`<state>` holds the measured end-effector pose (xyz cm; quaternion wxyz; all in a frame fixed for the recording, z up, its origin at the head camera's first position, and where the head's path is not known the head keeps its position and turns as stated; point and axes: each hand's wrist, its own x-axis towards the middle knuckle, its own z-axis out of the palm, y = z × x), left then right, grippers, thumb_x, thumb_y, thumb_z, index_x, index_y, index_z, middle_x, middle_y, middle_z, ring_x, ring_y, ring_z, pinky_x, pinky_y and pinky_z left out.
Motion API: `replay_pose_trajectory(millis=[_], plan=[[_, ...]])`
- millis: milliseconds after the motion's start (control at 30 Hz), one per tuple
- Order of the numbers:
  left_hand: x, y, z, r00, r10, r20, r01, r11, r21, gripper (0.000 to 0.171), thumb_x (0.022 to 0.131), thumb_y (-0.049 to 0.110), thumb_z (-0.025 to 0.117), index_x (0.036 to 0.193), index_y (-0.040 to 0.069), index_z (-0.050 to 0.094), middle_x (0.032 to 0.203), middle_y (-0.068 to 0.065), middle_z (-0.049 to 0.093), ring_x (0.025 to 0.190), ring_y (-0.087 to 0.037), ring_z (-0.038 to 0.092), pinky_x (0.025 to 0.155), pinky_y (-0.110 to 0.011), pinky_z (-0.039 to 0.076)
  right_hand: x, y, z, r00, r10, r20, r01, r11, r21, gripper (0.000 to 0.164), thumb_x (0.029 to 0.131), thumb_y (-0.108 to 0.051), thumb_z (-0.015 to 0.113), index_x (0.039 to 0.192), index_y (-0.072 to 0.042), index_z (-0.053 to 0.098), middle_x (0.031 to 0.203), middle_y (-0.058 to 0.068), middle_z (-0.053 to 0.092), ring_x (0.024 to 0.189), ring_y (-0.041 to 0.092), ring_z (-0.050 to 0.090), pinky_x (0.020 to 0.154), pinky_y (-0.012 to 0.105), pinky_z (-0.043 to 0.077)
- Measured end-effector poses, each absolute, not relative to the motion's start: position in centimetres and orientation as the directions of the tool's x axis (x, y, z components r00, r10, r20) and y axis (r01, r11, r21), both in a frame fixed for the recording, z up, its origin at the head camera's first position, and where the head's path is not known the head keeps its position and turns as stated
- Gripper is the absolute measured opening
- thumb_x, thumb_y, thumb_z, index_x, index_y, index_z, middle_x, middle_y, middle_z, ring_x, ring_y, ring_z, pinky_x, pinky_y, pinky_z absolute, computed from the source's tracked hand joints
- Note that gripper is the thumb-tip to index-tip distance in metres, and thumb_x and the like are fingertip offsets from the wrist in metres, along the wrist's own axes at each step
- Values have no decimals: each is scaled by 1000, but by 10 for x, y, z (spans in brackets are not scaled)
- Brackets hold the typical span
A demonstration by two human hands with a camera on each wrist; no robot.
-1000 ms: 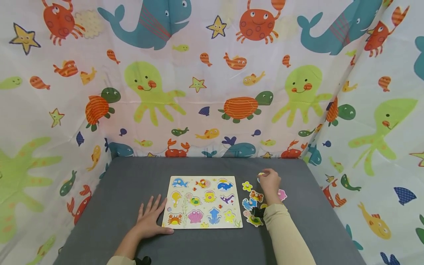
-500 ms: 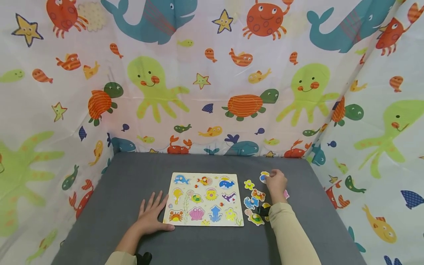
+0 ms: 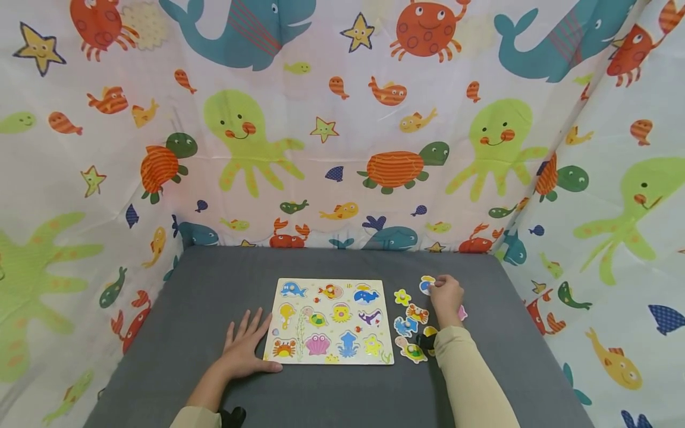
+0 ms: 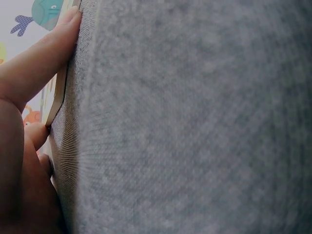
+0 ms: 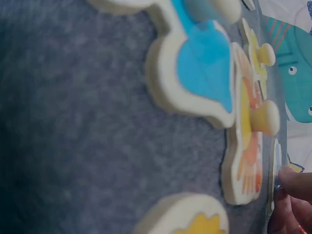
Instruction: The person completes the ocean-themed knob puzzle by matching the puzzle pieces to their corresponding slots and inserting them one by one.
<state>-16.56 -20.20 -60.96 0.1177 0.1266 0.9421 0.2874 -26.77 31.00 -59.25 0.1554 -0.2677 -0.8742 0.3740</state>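
Note:
A wooden peg puzzle board with printed sea animals lies on the grey table. My left hand rests at its lower left corner, fingers spread along the left side and thumb at the front edge. In the left wrist view, the thumb lies by the board's edge. Right of the board, my right hand pinches the knob of a blue, white and yellow puzzle piece, close over the table. The right wrist view shows the fingertips at this piece, seen edge-on.
Several loose knobbed pieces lie between board and right arm: a yellow star, an orange crab, a blue piece and a turtle. A pink piece shows behind the right wrist. A sea-animal curtain surrounds the table.
My right hand has shifted slightly right, and more of the piece at its fingertips shows. The left hand stays on the board's corner. The head view has moved a little.

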Motion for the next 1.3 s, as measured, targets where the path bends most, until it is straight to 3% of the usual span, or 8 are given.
replay_pose_trajectory(millis=[433, 667, 900, 1300], plan=[[-164, -200, -608, -942, 297, -153, 169, 818, 550, 129, 63, 74, 81, 163, 17, 22, 170, -17, 9, 155, -45, -4, 116, -69, -11, -270, 316, -598, -838, 526, 143, 296, 660, -691, 18, 92, -11, 71, 106, -2, 79, 109, 21, 74, 108, 43, 63, 94, 55, 48], [-164, -201, -613, -942, 307, -132, 173, 786, 593, 129, 63, 75, 80, 163, 19, 23, 170, -16, 9, 155, -43, -7, 116, -69, -16, -268, 314, -593, -840, 528, 127, 318, 668, -673, 20, 94, -16, 70, 110, -7, 79, 113, 17, 75, 113, 40, 64, 96, 55, 49], [-167, -201, -610, -938, 294, -181, 155, 828, 539, 130, 63, 76, 79, 163, 18, 19, 170, -16, 6, 155, -44, -7, 117, -68, -13, -265, 299, -578, -863, 495, 100, 301, 663, -685, 24, 97, -20, 69, 116, -9, 78, 120, 17, 73, 118, 39, 62, 102, 56, 47], [-165, -200, -607, -941, 289, -175, 151, 824, 546, 130, 63, 73, 82, 163, 17, 21, 170, -17, 8, 155, -44, -5, 116, -69, -12, -257, 269, -559, -911, 351, 216, 129, 740, -661, 19, 92, -23, 77, 106, -12, 81, 108, 13, 76, 103, 34, 68, 86, 51, 54]])
